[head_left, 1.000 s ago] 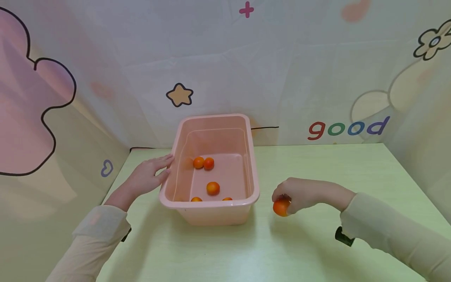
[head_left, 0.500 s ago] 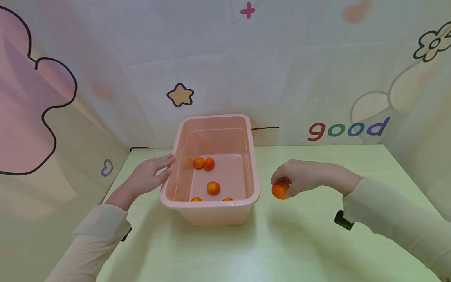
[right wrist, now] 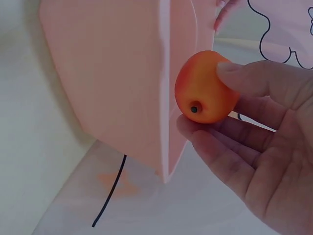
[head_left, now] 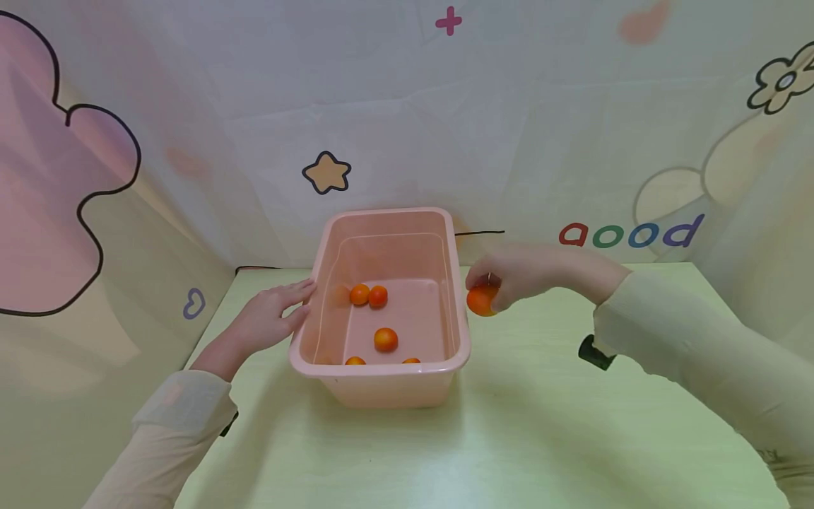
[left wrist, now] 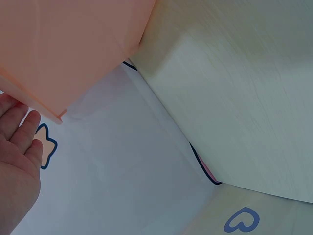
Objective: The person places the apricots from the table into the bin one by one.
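In the head view, a pink plastic tub [head_left: 391, 385] stands on the table with several round orange-red fruits [head_left: 385, 340] on its floor. My left hand [head_left: 268, 322] rests its nearly straight fingers against the tub's left rim; the left wrist view shows the fingertips at that rim. My right hand [head_left: 518, 274] pinches another orange-red fruit [right wrist: 204, 88] between thumb and fingers, just outside the tub's right rim and above the table. A small dark stem spot in a dimple shows on this fruit in the right wrist view. The tub's front wall partly hides two fruits inside.
The pale green table [head_left: 572, 424] extends to the right and front of the tub. A printed cloth [head_left: 381, 106] hangs close behind the tub and along both sides. Dark wrist devices [head_left: 596, 352] show under the sleeves.
My right hand has lifted the held fruit, first upward and then leftward, from over the table to beside the tub's right rim. My left hand and the tub stay in place.
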Demonstrator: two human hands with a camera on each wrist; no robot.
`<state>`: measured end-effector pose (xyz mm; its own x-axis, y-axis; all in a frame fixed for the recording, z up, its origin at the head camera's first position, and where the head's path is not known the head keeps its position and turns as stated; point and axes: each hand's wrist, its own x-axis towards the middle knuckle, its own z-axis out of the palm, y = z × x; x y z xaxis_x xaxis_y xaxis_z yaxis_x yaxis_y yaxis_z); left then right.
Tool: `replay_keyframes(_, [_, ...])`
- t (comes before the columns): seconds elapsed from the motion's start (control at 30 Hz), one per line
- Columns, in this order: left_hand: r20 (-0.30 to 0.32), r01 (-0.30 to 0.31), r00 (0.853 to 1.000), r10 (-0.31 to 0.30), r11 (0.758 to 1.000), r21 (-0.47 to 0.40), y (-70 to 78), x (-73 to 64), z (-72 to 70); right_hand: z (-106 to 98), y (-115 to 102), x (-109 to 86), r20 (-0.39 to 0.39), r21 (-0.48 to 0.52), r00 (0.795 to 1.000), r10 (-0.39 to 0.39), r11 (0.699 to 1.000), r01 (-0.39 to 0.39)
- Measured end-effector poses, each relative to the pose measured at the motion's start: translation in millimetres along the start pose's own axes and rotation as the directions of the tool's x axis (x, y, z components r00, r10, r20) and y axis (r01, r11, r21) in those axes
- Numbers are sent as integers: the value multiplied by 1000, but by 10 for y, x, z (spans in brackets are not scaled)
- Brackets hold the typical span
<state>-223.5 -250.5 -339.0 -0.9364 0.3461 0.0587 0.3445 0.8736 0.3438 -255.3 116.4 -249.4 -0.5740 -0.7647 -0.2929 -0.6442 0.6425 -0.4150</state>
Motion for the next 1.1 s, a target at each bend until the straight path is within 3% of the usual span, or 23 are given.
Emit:
replay_keyframes(0.2, [-12, -13, 1000, 13, 1000, 7, -14, 1, 1, -121, -92, 201, -7, -36, 1000, -12, 999, 12])
replay_keyframes(0.83, [-7, 12, 1000, -12, 1000, 4, -43, 5, 20, -183, -317, 955, -5, -113, 985, 173, 978, -172])
replay_keyframes(1.1, [-6, 16, 1000, -16, 1000, 1, -16, 1, 12, -106, -358, 1193, -36, -52, 973, 229, 972, -231])
